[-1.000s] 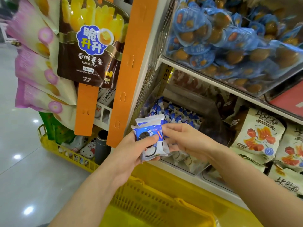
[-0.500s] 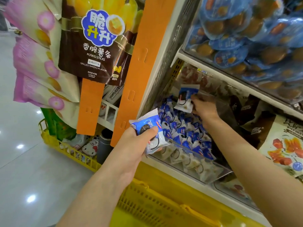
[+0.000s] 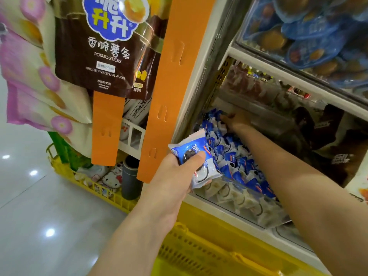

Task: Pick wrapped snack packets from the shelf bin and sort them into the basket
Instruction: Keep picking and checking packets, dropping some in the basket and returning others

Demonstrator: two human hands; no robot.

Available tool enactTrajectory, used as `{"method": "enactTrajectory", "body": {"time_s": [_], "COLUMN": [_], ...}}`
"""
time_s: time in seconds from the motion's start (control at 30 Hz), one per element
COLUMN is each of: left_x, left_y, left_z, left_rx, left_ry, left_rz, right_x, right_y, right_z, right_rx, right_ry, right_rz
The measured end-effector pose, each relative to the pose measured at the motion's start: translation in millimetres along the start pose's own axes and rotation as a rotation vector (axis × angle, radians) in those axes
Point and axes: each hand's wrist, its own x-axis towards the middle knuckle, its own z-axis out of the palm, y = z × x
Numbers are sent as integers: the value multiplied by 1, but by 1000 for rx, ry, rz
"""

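Note:
Blue-and-white wrapped snack packets (image 3: 236, 156) fill a clear shelf bin (image 3: 245, 208) on the lower shelf. My left hand (image 3: 173, 178) grips a small stack of these packets (image 3: 197, 141) just in front of the bin's left corner, thumb on top. My right hand (image 3: 236, 120) reaches deep into the back of the bin and touches the pile there. Its fingers are dark and blurred, so I cannot tell whether they hold a packet. The yellow basket (image 3: 199, 253) sits below my arms at the bottom edge.
An orange shelf post (image 3: 169, 86) stands left of the bin, with hanging potato-stick bags (image 3: 103, 56) beside it. A shelf of blue-wrapped snacks (image 3: 310, 42) hangs low above the bin. A second yellow crate (image 3: 103, 198) of goods sits on the floor at left.
My right hand left the packets in my left hand, went to the back of the bin, and now lies lower on the pile. My left hand kept its stack, nearly still.

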Motion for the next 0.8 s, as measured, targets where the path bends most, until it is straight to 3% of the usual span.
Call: {"method": "enactTrajectory", "body": {"time_s": [0.47,0.7,0.8], "left_x": [3,3,-6], "left_y": [1,7,0], "left_z": [0,10,11], "left_rx": [70,-93,-2], "left_ry": [41,62,23], "left_rz": [-5,-80,-24], "right_x": [4,-43,-87], "right_y": [-9,-11,-9], "right_z": [10,-17,-31], "right_rx": [-109,46,266], "right_ry": [-52,64,116], "right_rz": [35,-118,-227]}}
